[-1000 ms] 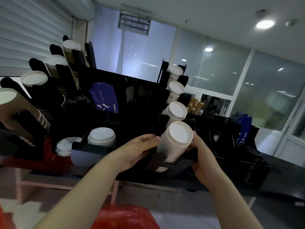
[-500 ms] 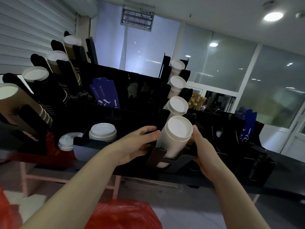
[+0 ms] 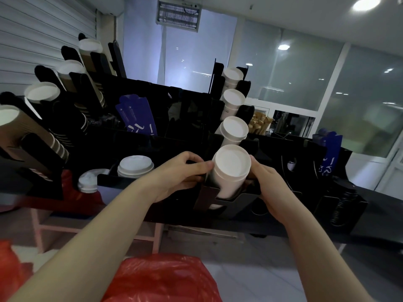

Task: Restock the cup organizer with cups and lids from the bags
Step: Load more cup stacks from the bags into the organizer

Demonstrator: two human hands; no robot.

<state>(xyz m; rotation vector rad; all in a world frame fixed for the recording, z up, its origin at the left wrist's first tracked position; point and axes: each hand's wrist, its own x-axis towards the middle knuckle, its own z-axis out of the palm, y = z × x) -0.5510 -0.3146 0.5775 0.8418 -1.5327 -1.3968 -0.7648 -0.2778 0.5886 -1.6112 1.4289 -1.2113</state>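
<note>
The black cup organizer [image 3: 218,203] stands on a dark worktop [image 3: 383,216], and a white cup stack [image 3: 231,171] leans open end up in the organizer's nearest front slot, the lowest of four such stacks that climb toward the organizer's back. The left hand [image 3: 181,173] grips this stack at the organizer's front slot from the left, thumb tip pressed against the rim and fingers curled over the slot's dark divider. The right hand [image 3: 268,186] holds the same stack from the organizer's right side, thumb laid along the cup wall; its fingers pass out of sight behind the stack. In the organizer's low front-left compartment sit white lids [image 3: 135,166], with a second pile just outside that compartment's left end. Along the organizer's left side, brown ripple cups [image 3: 26,131] lean in tilted slots. Blue packets [image 3: 137,118] stand upright in the organizer's middle section, and wooden stirrers [image 3: 260,125] show near its back right. At the organizer's far right end a column of black lids [image 3: 342,205] rests in a holder. A red bag [image 3: 161,280] lies below the organizer's front edge.
</note>
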